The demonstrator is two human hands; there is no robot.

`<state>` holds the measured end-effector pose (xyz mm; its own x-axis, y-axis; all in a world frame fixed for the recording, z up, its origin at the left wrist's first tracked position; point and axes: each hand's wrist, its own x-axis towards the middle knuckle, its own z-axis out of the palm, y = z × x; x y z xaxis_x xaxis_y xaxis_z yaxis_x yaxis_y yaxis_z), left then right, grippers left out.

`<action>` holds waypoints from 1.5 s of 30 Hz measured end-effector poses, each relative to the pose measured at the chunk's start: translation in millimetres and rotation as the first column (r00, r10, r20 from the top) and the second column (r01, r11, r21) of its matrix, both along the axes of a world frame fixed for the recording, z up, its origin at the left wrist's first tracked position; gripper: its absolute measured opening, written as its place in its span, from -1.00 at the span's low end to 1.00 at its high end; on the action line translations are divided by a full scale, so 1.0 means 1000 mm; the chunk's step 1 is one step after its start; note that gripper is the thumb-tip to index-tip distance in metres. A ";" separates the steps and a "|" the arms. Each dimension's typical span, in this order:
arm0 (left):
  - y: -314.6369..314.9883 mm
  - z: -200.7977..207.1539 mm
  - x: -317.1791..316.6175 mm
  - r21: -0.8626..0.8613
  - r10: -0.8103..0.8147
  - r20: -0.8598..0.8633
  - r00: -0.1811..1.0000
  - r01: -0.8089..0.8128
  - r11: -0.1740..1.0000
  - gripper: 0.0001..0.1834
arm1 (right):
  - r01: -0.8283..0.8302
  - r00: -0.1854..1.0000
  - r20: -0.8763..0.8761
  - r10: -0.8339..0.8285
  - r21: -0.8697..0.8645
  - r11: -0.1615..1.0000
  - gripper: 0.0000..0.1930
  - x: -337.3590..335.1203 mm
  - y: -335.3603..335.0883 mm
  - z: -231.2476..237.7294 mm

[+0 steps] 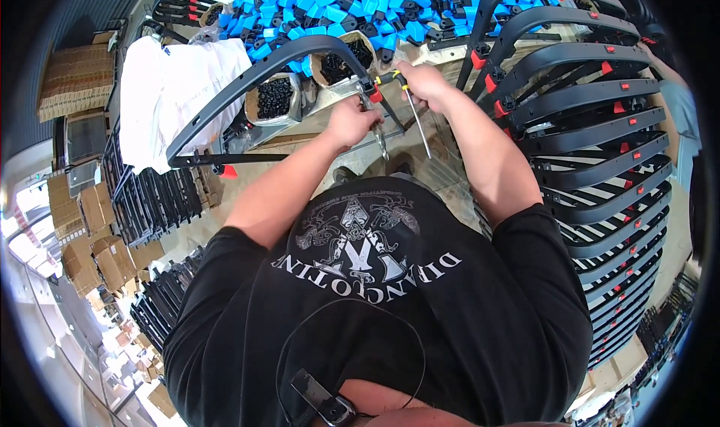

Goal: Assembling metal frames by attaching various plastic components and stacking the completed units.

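My right hand [424, 83] is closed round a T-handle driver [417, 121] with a black and yellow grip, its long thin shaft pointing down toward me. My left hand [351, 122] is closed on a slim silver metal tool [381, 139] whose exact kind I cannot make out. Both hands are at the right-hand corner of a black curved frame [259, 73], beside its red joint piece [375, 95]. From there the frame arches away to the left, with another red piece at its lower left end. My fingertips are partly hidden behind the hands.
Open bags of small black parts [274, 100] stand beyond the frame, before a heap of blue and black pieces [330, 10]. White sheeting [169, 89] hangs at left. Stacked black curved frames [600, 119] crowd the right, where another person's arm [664, 65] reaches in. Cardboard boxes [79, 82] stand far left.
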<state>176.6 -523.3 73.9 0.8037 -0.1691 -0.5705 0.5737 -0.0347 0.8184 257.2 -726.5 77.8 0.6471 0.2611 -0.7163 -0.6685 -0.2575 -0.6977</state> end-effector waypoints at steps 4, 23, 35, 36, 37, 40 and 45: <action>-0.010 0.006 0.018 0.687 -0.408 -0.050 0.912 0.328 0.649 -0.61 | 0.038 0.999 0.038 -0.036 -0.079 0.996 -0.48 0.001 0.006 0.001; 0.009 0.014 0.020 -0.237 -0.087 -0.227 0.970 0.032 0.971 -0.75 | 0.205 0.947 0.257 -0.192 -0.023 0.979 -0.43 -0.013 0.018 -0.021; 0.001 0.021 0.018 -0.263 -0.145 -0.165 0.976 0.098 0.960 -0.62 | 0.367 0.882 0.328 -0.339 -0.023 0.930 -0.54 -0.015 0.027 -0.066; 0.004 0.019 0.021 -0.194 -0.188 -0.150 0.971 0.157 0.968 -0.62 | 0.358 0.883 0.333 -0.331 -0.022 0.934 -0.54 -0.009 0.031 -0.055; 0.005 0.014 0.014 -0.127 -0.228 -0.147 0.962 0.210 0.969 -0.62 | 0.329 0.911 0.296 -0.287 -0.102 0.939 -0.54 -0.012 0.034 -0.036; 0.003 0.019 0.016 0.078 -0.384 -0.145 0.912 0.397 0.914 -0.61 | 0.311 0.919 0.297 -0.258 -0.146 0.939 -0.50 -0.025 0.038 -0.025; 0.006 0.023 0.016 -0.015 -0.352 -0.007 0.936 0.352 0.936 -0.77 | 0.348 0.877 0.401 -0.266 -0.147 0.926 -0.42 -0.022 0.034 -0.029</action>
<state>192.6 -516.9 96.9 0.6856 -0.4478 -0.5740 0.5346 -0.2254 0.8145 235.3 -692.3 49.0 0.8963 -0.1222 -0.4262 -0.4434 -0.2478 -0.8614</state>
